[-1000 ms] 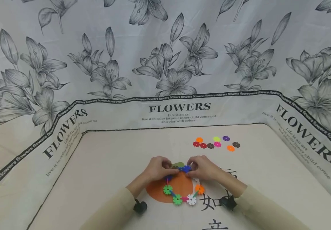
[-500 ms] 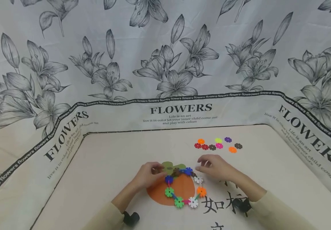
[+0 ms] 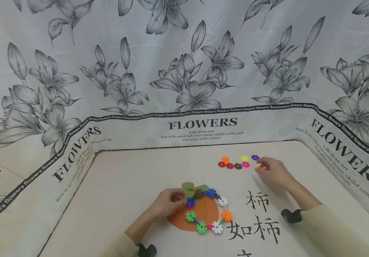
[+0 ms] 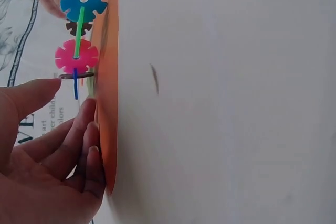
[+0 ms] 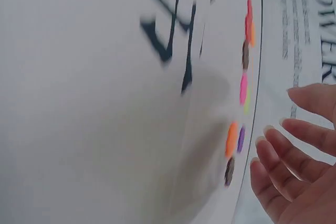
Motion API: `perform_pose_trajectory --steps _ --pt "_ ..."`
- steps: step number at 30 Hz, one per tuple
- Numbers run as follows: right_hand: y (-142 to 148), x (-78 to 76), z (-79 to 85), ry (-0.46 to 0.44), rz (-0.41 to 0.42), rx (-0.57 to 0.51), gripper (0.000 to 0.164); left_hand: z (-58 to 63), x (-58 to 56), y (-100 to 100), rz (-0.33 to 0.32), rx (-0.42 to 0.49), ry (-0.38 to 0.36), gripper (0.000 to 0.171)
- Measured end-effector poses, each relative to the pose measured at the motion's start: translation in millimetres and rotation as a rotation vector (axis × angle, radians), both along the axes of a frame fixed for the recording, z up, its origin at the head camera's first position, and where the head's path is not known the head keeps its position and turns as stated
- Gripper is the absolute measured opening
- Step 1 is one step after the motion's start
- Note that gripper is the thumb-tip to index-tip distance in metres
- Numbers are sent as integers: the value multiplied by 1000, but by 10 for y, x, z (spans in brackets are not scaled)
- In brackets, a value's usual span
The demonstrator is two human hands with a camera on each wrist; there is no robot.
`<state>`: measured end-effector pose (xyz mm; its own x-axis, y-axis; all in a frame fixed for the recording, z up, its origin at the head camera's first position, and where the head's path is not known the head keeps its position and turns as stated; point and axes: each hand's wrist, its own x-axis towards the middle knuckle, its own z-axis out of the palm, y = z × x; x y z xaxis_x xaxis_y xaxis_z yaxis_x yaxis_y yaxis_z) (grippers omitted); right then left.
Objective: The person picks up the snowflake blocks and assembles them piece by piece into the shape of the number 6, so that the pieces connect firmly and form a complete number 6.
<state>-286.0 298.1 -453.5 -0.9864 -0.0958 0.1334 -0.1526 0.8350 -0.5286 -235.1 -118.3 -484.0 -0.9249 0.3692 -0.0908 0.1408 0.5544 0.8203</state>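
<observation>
A ring of joined, notched plastic discs stands in the middle of the table over a printed orange fruit. My left hand is at the ring's left side, beside a blue disc. In the left wrist view its thumb and fingers stand apart near the ring's pink disc and grip nothing; whether the thumb tip touches a disc, I cannot tell. Over the loose discs at the back right hovers my right hand, partly covering an orange disc. The right wrist view shows its fingers spread, apart from that orange disc.
Several loose discs lie left of the right hand, among them a pink disc, a yellow disc and a purple disc. Black characters are printed on the tablecloth. A flowered curtain stands around the table.
Both hands pinched the top of the ring earlier. The right hand has let go and moved back and right to the loose discs. The left hand has loosened and shifted to the ring's left side.
</observation>
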Motion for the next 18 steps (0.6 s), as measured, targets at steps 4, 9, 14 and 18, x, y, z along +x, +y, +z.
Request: perform_pose_trajectory --steps 4,9,14,18 --pt "226 -108 -39 -38 -62 -7 40 -2 19 26 -5 -29 -5 27" --pt "362 -229 -90 -115 -129 -19 45 10 6 57 -19 -58 -7 22" --pt "438 -313 -149 -169 -171 -13 48 -16 -3 76 -17 -59 1 23" --pt "473 -368 -187 -201 -207 0 44 -36 5 103 -16 -46 -3 24"
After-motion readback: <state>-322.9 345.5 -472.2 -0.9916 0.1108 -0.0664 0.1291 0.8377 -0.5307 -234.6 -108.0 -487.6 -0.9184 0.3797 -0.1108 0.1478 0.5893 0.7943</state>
